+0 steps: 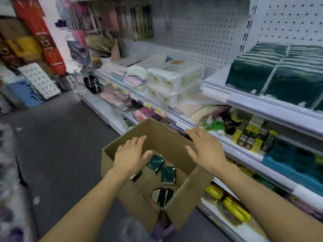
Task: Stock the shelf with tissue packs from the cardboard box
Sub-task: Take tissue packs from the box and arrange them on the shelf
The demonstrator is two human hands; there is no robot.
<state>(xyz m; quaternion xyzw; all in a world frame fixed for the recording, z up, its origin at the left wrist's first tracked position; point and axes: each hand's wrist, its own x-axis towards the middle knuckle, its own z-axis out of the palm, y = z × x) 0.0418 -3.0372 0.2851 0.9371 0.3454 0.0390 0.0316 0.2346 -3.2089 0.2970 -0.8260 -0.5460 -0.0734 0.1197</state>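
My fingers (139,139) were spread wide, holding nothing. A few dark green tissue packs (168,175) lay in the box (190,194) bottom. They looked light and squashy; I would pinch their sides.

Dark green tissue packs (167,174) lie in a brown cardboard box (150,133) beside white shelves (262,103).

Box (139,194) top open; scattered packs (168,175) inside.

The cardboard box (139,182) stands on the floor (61,137) left of the shelves (262,105). Tissue packs (167,175) lie inside it; more (279,79) sit on the upper shelf at right.
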